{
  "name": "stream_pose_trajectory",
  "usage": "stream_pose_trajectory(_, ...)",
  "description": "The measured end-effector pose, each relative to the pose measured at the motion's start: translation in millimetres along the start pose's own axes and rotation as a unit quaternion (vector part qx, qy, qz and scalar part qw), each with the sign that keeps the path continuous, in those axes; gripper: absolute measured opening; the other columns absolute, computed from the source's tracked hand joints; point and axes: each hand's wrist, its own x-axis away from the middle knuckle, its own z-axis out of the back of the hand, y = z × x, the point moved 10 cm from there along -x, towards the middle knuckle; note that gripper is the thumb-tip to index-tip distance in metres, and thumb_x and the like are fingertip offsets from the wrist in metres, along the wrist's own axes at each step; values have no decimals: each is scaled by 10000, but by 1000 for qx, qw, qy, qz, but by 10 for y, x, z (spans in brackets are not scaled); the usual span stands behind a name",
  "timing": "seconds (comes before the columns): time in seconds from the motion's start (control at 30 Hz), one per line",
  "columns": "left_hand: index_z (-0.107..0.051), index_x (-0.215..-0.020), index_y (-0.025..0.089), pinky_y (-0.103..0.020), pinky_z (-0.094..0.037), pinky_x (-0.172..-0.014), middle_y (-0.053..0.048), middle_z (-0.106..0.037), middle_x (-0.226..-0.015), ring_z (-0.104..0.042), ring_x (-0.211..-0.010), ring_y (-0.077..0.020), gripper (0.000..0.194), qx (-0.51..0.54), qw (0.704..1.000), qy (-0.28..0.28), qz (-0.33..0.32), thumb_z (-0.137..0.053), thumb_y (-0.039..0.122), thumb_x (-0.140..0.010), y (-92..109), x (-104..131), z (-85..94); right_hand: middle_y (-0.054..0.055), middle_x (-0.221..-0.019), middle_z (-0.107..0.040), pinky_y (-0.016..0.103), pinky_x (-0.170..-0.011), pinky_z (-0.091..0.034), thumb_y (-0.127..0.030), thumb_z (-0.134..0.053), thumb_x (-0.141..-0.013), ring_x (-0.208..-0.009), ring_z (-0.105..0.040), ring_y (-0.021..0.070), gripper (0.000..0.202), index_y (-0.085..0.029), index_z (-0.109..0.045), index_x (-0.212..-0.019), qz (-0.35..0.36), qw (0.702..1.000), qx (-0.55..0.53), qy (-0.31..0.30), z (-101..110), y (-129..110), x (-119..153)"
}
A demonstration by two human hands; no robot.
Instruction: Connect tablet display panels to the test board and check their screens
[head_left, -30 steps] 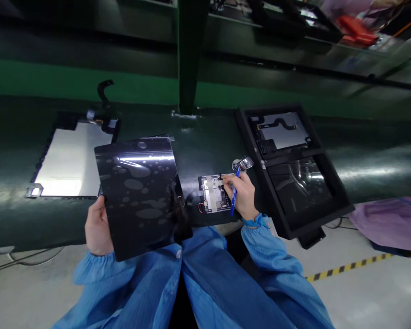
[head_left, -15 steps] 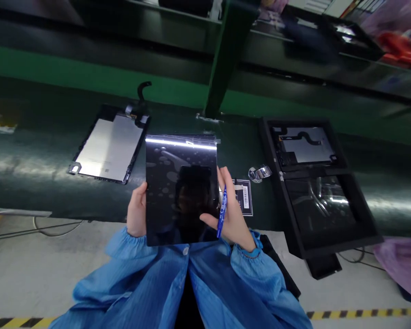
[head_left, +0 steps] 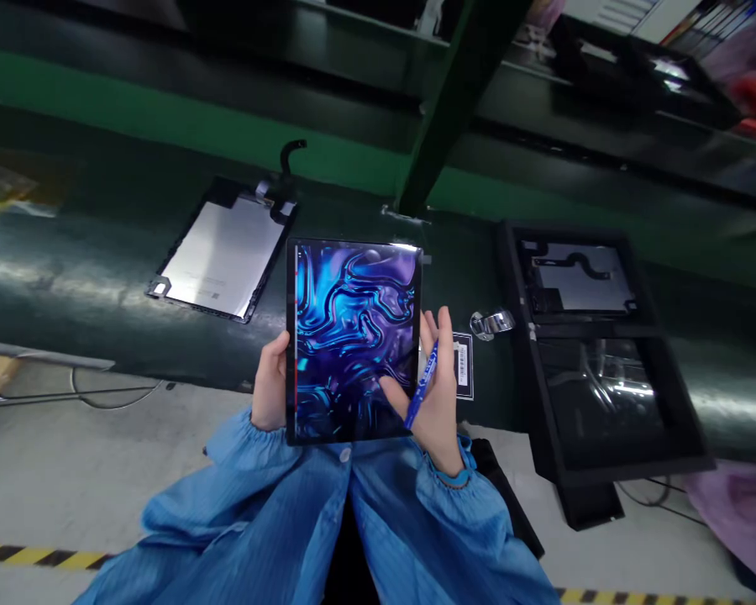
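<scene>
- Brightly lit, the display panel (head_left: 353, 336) shows glossy swirls of blue, violet and black; a thin red line runs down the picture's nine o'clock side, and a dark border frames it.
- The panel is a flat, upright rectangle with smooth, reflective glass; a small pale tab juts out between one and two o'clock; the blue pen (head_left: 423, 384) is slim and straight, and the blue sleeves (head_left: 472, 512) are creased cloth, gathered at the wrists.
- At the panel's eight o'clock, the left grip (head_left: 270, 386) is closed on its edge; at four o'clock, the right grip (head_left: 438, 395) keeps the pen slanted across its fingers, its thumb over the screen's edge; the panel thus lies between both, above the near edge of the dark green counter (head_left: 466, 277).
- From the panel, a silver-backed panel (head_left: 227, 256) with a curled black ribbon cable (head_left: 286, 157) lies toward ten o'clock; a shiny metallic ring (head_left: 492, 324) lies toward three, with a matte black two-compartment tray (head_left: 595, 328) farther out.
</scene>
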Motion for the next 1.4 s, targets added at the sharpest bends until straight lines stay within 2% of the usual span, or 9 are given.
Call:
stream_pose_trajectory(0.17, -760, -952, 207, -475, -594, -936, -39, -787, -831, -719, -1064, -333, 308, -12, 1000, 12, 5, -546, 413, -872, 15, 10, 26, 64, -1624, -355, 600, -1258, -231, -383, -634, -917, -1547, -229, 280, 894, -316, -62, -1601, 22, 1000, -16, 8, 61, -15, -10)
stream_pose_trajectory(0.4, -755, -963, 190, -500, -585, -943, -59, -792, -914, -717, -1063, -346, 331, -17, 1000, 0, 19, -554, 434, -868, -7, 61, 16, 54, -1624, -350, 603, -1236, -281, -434, -639, -902, -1525, -289, 299, 861, -358, -117, -1582, 68, 997, 7, 38, 379, -158, -244)
stream_pose_trajectory(0.53, -750, -934, 194, -494, -580, -945, -65, -791, -913, -709, -1083, -348, 294, 7, 999, -7, 36, -565, 408, -852, -43, 104, -19, 67, -1647, -296, 615, -1236, -275, -425, -635, -906, -1535, -260, 309, 888, -346, -78, -1592, 71, 996, 45, 39, 316, -245, -262)
stream_pose_trajectory(0.73, -747, -921, 201, -479, -583, -947, -58, -792, -945, -686, -1128, -364, 284, 12, 997, -40, 65, -609, 427, -818, -128, 139, -99, 61, -1689, -145, 651, -1256, -161, -464, -813, -757, -1565, -126, 334, 1178, -347, 4, -1597, 68, 995, 71, 13, 88, -339, -167)
stream_pose_trajectory(1.03, -755, -933, 190, -404, -629, -763, -44, -787, -832, -755, -872, -322, 309, -14, 999, -20, 40, -596, 436, -835, -70, 105, 31, 111, -1667, -228, 597, -1217, -283, -430, -713, -850, -1545, -219, 327, 962, -307, -108, -1588, 76, 995, 45, 50, 375, -258, -128)
stream_pose_trajectory(1.13, -758, -944, 175, -402, -625, -726, -60, -789, -846, -754, -836, -322, 345, -36, 998, -25, 43, -576, 449, -840, -67, 124, 32, 141, -1519, -483, 523, -1078, -479, -416, -636, -912, -1345, -543, 309, 737, -280, -275, -1540, 89, 990, 44, 101, 617, -254, -280)
stream_pose_trajectory(1.2, -759, -929, 177, -401, -622, -719, -66, -789, -847, -752, -839, -328, 343, -46, 997, -38, 52, -592, 458, -826, -88, 148, 22, 109, -1259, -679, 432, -925, -556, -397, -565, -960, -1078, -690, 258, 497, -262, -461, -1426, 96, 985, 83, 114, 749, -285, -441)
stream_pose_trajectory(1.3, -758, -917, 180, -415, -619, -717, -76, -786, -841, -748, -860, -351, 360, -57, 993, -60, 80, -617, 490, -800, -153, 185, 11, 24, -846, -714, 323, -712, -531, -384, -540, -978, -760, -683, 192, 219, -236, -657, -1089, 103, 967, 219, 84, 786, -383, -671)
stream_pose_trajectory(1.4, -756, -902, 182, -417, -617, -701, -80, -787, -848, -748, -860, -356, 363, -59, 991, -72, 93, -628, 498, -776, -178, 204, 2, 9, -706, -639, 290, -614, -462, -326, -525, -987, -664, -614, 171, 204, -223, -638, -851, 165, 915, 359, 78, 718, -629, -684)
